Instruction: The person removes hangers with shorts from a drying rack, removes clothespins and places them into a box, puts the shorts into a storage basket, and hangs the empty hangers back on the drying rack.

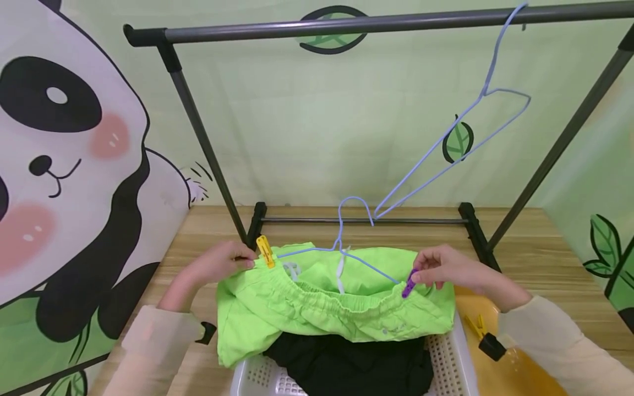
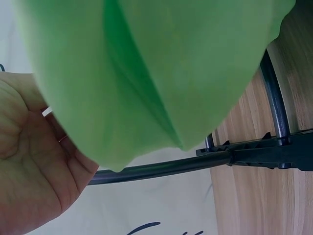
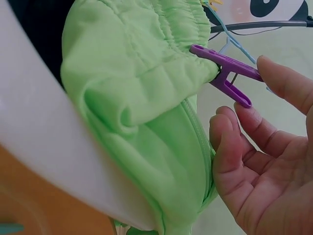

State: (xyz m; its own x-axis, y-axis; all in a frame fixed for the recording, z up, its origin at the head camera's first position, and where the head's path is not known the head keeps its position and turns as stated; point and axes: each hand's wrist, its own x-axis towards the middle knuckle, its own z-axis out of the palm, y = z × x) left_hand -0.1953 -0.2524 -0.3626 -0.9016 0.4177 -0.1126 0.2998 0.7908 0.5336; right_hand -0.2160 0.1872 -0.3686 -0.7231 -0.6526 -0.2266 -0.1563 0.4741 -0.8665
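Observation:
Bright green shorts [image 1: 322, 308] with a gathered elastic waistband are on a blue wire hanger [image 1: 342, 242]. My left hand [image 1: 225, 263] pinches the waistband's left end, beside a yellow clothespin [image 1: 265, 252] clipped there; in the left wrist view the fabric hides part of the fingers of my left hand [image 2: 41, 152]. At the right end, the thumb and fingers of my right hand [image 1: 448, 268] pinch the handles of a purple clothespin [image 1: 409, 283]. In the right wrist view, the jaws of the purple clothespin [image 3: 227, 73] are on the waistband.
Below the shorts, black clothing [image 1: 351, 363] lies in a white perforated basket [image 1: 463, 357]. An orange tray [image 1: 520, 374] with a yellow clothespin [image 1: 476, 325] is at the right. Behind stands a dark rack [image 1: 238, 32], with another blue hanger [image 1: 487, 82] hooked on its bar.

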